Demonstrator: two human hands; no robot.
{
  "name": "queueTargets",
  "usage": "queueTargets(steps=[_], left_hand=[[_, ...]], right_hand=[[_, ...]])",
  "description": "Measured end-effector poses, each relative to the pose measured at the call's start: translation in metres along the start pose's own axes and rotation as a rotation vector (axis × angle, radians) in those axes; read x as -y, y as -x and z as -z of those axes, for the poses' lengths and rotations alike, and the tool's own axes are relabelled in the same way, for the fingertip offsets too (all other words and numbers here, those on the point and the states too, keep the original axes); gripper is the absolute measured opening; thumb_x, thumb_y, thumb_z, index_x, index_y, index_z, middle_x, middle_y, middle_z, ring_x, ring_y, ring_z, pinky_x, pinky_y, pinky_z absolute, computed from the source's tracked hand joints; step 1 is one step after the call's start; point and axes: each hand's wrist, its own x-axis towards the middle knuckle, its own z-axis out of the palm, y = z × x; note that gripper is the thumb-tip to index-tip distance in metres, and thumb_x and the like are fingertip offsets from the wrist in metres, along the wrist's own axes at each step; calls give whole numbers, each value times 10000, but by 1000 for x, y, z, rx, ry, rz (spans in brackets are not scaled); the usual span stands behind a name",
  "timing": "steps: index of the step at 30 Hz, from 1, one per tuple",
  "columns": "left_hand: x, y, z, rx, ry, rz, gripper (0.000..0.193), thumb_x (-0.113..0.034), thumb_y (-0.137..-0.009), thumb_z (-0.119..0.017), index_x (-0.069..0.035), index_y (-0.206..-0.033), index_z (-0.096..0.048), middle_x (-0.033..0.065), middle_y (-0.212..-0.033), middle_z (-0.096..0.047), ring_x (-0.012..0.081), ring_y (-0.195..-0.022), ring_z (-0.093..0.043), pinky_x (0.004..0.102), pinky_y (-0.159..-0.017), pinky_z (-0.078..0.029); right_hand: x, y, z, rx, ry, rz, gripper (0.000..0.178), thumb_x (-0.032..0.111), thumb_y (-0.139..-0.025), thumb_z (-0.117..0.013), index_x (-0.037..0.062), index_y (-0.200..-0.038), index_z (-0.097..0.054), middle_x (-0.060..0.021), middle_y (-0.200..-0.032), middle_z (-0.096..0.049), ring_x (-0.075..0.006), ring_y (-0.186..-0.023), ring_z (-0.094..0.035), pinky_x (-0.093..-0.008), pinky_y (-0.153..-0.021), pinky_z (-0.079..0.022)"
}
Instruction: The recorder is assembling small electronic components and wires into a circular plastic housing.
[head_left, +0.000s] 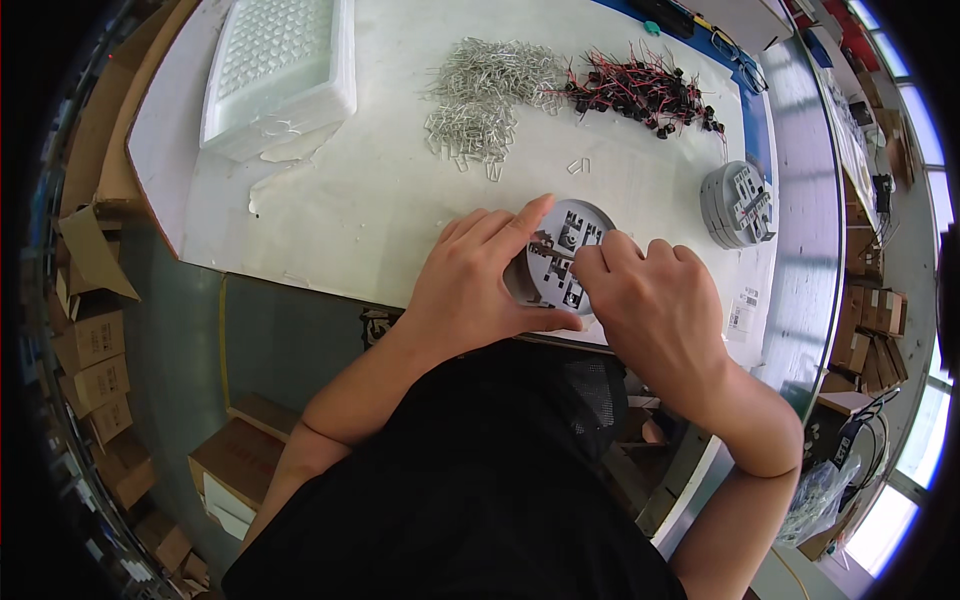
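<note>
A round grey plastic base [597,222] with metal contacts and cut-outs lies at the table's front edge. My left hand [468,270] wraps around its left side, thumb at the near rim and index finger at the far rim. Over its right part, my right hand [650,290] is closed with the fingertips pinched together above the contacts. Whatever those fingertips hold is hidden. Beyond the base, a few bent wire clips [579,166] lie loose. Farther back is a pile of similar silvery clips [490,85], beside a heap of small black parts with red and black wires [645,90].
A stack of similar grey round bases [738,205] stands at the table's right. At the far left sits a white foam tray [278,60] of clear pieces. Glasses [728,45] lie at the far right corner. Cardboard boxes [240,455] stand on the floor at left.
</note>
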Motion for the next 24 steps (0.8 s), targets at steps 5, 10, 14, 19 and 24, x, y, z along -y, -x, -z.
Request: queueTargets(steps=[5, 10, 14, 19, 24], left_hand=[[1, -2, -3, -3, 5, -4, 1146, -551, -602, -1003, -46, -1539, -577, 116, -1078, -715, 317, -1008, -690, 460, -983, -517], [4, -9, 0, 7, 4, -1, 1120, -592, -657, -965, -28, -1538, -561, 132, -1094, -718, 326, -998, -691, 462, -965, -522], [-1, -3, 13, 4, 31, 41, 1169, -560, -617, -991, -3, -1542, -544, 157, -1095, -726, 348, -993, -698, 456, -955, -536], [18, -5, 4, 50, 491, 158, 978, -303, -723, -1023, 19, -1521, -557, 108, -1088, -738, 183, -993, -697, 373, -907, -564], [-8, -13, 4, -9, 891, 330, 561, -81, -927, -857, 24, -1427, -626, 69, -1049, -739, 111, -948, -670, 295, -806, -563]], right_hand=[[-1, 9, -8, 75, 30, 4, 136, 86, -841, -739, 127, -905, -626, -45, -841, -581, -218, -648, -652, -379, -602, -521], [-12, 12, -29, 2, -157, -20, 205, 170, -821, -771, 124, -995, -673, -67, -905, -641, -243, -663, -690, -377, -563, -526], [-11, 19, -29, -205, -638, -109, 410, 225, -760, -848, 129, -1138, -722, -80, -974, -669, -284, -716, -718, -409, -595, -549], [13, 32, -42, -376, -581, -112, 522, 167, -715, -874, 126, -1218, -745, -78, -1038, -698, -305, -746, -724, -417, -635, -569], [23, 32, -53, -655, -512, -190, 472, 93, -742, -873, 80, -1196, -746, -83, -917, -675, -271, -674, -666, -380, -594, -530]])
